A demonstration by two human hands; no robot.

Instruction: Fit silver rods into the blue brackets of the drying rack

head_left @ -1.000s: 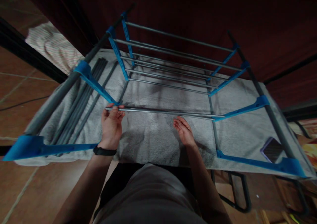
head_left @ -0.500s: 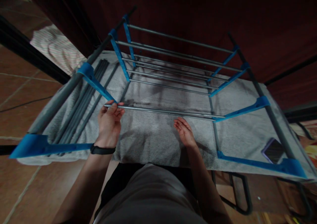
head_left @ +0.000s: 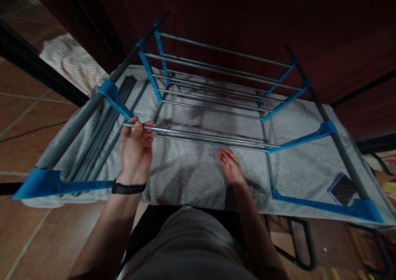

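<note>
A rack of grey metal rods and blue plastic brackets lies on a grey towel. My left hand, with a black band on the wrist, pinches the left end of a thin silver rod. That end is free of the blue bracket on the left, while the rod's right end meets the bracket on the right. My right hand hovers open just below the rod's middle, touching nothing.
Several loose grey rods lie on the towel's left part. A phone rests at the towel's right front corner. Tiled floor spreads to the left, a dark red wall behind. A black tube frame shows under the table.
My left hand has pulled the rod's left end out to the left and slightly up, away from the blue bracket. My right hand has stayed in place.
</note>
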